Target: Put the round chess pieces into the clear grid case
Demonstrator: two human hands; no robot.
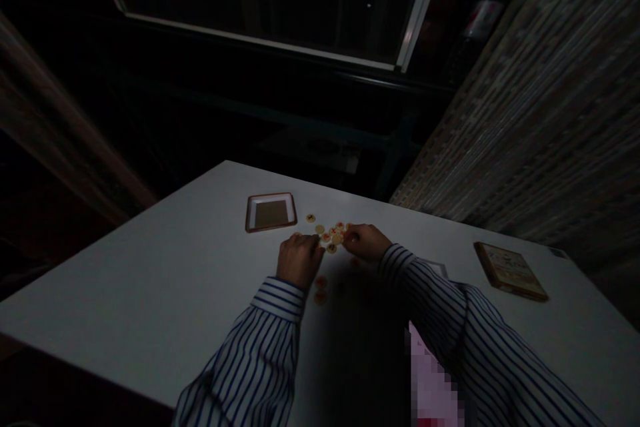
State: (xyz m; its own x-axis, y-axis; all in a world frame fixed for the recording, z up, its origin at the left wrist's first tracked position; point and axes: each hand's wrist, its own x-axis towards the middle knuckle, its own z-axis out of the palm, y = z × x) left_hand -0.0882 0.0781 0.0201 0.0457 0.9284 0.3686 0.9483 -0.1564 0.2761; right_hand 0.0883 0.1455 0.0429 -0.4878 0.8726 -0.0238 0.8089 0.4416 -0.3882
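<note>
The left hand (300, 260) is curled low, fingertips down at the near edge of a bunch of round pieces (327, 237); I can't tell whether it grips one. And across from it, the right hand (369, 241), fingers drawn narrow against the bunch's other side, perhaps pinching a piece, though it's too dark to be sure!

So where do we stand? Partway, I'd judge: the main bunch sits together between the two hands, some pieces overlapping, while others lie apart. There's a dark-marked piece (311, 218) beyond the left hand, and a pair of reddish pieces (321, 290) on the body side of it, in deep shadow. Those lie loose, outside the bunch.

Look at the shapes: small flat discs, pale and wood-like, some with red characters, some dark, one plain side up. Beyond the left hand, a rounded-corner tray (271, 213) with a brownish rim and dull, flat floor. Well off to the right hand's right, a flat box (511, 270), brown-edged, its top printed. All on a smooth white tabletop (150, 267); crisp blue-striped sleeves (277, 347) crease over it.
</note>
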